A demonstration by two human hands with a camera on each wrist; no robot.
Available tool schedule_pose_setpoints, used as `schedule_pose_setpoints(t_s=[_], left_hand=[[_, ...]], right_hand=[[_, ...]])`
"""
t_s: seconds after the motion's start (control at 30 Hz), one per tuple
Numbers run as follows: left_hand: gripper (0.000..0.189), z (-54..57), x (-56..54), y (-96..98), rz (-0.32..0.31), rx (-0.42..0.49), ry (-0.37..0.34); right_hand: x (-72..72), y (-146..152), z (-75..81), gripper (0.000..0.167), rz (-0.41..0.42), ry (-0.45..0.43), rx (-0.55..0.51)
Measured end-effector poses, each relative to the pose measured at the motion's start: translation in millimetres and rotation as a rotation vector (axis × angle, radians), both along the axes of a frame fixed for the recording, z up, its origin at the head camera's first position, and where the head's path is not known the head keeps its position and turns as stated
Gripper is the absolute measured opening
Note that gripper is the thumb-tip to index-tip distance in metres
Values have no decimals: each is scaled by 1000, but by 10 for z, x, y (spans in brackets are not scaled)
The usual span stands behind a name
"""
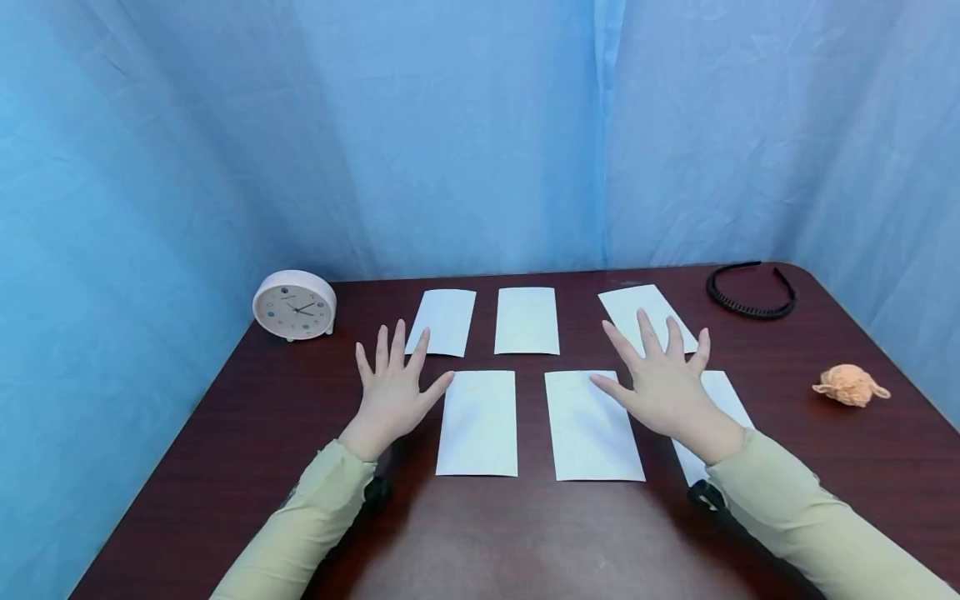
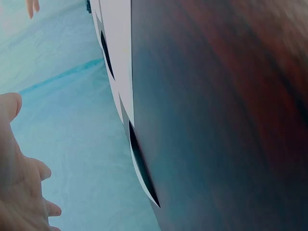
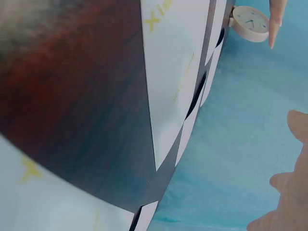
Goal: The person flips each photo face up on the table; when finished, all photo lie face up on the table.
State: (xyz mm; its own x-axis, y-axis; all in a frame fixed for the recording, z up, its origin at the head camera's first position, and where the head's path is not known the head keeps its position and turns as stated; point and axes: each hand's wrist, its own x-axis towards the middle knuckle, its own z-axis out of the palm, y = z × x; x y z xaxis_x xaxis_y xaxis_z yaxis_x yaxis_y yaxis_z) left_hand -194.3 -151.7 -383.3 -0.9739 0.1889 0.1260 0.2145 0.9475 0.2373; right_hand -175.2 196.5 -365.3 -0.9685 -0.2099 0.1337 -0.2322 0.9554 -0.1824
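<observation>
My left hand (image 1: 392, 392) is held over the table with its fingers spread, holding nothing. Its thumb tip overlaps the corner of the front left white sheet (image 1: 480, 433), and its fingertips reach toward the back left sheet (image 1: 447, 312). Fingers also spread, my right hand (image 1: 663, 387) holds nothing. It partly covers the tilted back right sheet (image 1: 637, 304) and the front right sheet (image 1: 726, 396), while its thumb overlaps the front middle sheet (image 1: 596, 442). Between the outer back sheets lies the back middle sheet (image 1: 527, 321). Yellow marks show on sheets in the right wrist view.
A white round clock (image 1: 295, 306) stands at the table's back left. Toward the back right lies a black headband (image 1: 750, 310), with a small ball of peach yarn (image 1: 850, 386) nearer the right edge. Blue cloth (image 1: 465, 142) hangs behind and beside the dark wooden table (image 1: 510, 533).
</observation>
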Motion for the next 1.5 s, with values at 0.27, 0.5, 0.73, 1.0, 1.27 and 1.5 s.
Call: schedule_pose_setpoints(t_s=[0.27,0.5,0.73,1.0,1.27,1.5], left_hand=[[79,-6,-77,-33,-5,-6,-2],[78,-20,-145,-62,-17,-16,7],[77,-18,-215,-126,-28,-3,-19],[77,-59,-395,-230,-56,16,-44],[81,-96,-610,-315,-77,73,-112],[83,-144,-701,-362,-102,139,-208]], right_hand=[[-111,-115,-7,77,35,29,-14],[-234,-258,-50,77,78,3,-17],[-368,-450,-68,75,118,-53,-27],[-598,-700,-3,77,138,-155,-75],[-858,-917,-8,81,160,-219,-93],[-1061,-1050,-123,87,190,-235,-74]])
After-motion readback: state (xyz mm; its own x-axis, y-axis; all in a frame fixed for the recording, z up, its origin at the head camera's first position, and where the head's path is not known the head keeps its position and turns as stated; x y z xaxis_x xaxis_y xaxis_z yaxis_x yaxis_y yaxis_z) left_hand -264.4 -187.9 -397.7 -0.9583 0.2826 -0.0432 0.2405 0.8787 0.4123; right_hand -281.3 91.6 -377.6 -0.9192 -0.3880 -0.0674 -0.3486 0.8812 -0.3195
